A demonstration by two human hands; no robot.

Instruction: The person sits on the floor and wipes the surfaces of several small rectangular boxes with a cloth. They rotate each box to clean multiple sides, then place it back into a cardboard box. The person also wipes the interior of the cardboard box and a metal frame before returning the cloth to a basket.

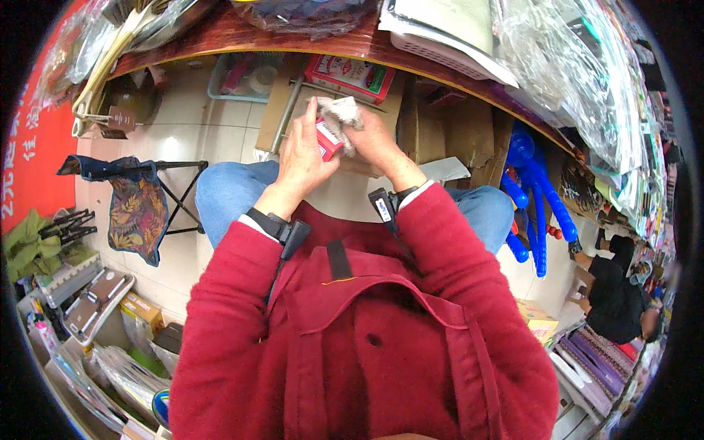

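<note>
You sit over a pale tiled floor [183,132], glossy under even light. A curved wooden tabletop [242,37] with a yellow edge runs across the top, piled with clear plastic bags [579,81]. Flattened cardboard [455,132] lies under it. A folding stool [139,202] with a leaf-print fabric seat stands to your left, near a red banner [37,147]. Blue plastic toys [539,198] hang on your right. Boxed goods [95,301] crowd the lower left.
</note>
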